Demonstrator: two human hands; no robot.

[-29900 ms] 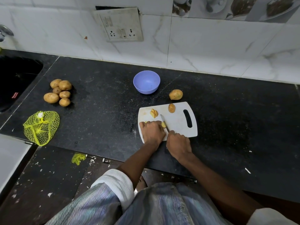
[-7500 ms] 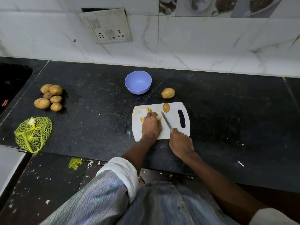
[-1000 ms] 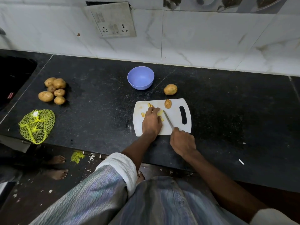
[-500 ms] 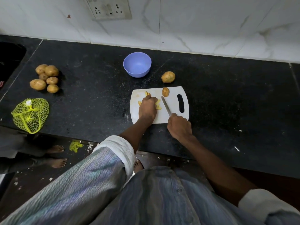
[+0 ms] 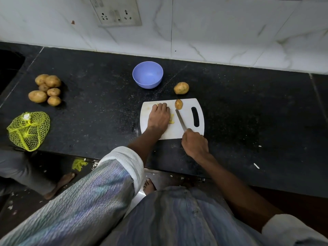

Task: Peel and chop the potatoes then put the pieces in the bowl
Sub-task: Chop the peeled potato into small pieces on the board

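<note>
We are standing at a black, speckled stone counter (image 5: 239, 107), and a white plastic cutting board (image 5: 188, 103) with round corners and a long handle hole is lying flat on it. Our left hand (image 5: 158, 118) is lying on the left part of the board, palm down, over small yellow potato pieces (image 5: 171, 120); we cannot tell if the fingers are pinching any. Our right hand (image 5: 195, 144) is curling around the handle of a knife (image 5: 181, 119) at the near edge of the board, and the thin shiny blade is pointing up across the board. A half potato (image 5: 178, 104) with brown skin is sitting at the far edge of the board, near the blade tip. A whole bumpy potato (image 5: 181, 88) is sitting on the counter just past the board. A round, smooth purple bowl (image 5: 147, 74) is sitting farther back and left of the board. Far left of the board, a pile of potatoes (image 5: 46, 89) and a crumpled yellow net bag (image 5: 28, 130) are lying on the counter.
</note>
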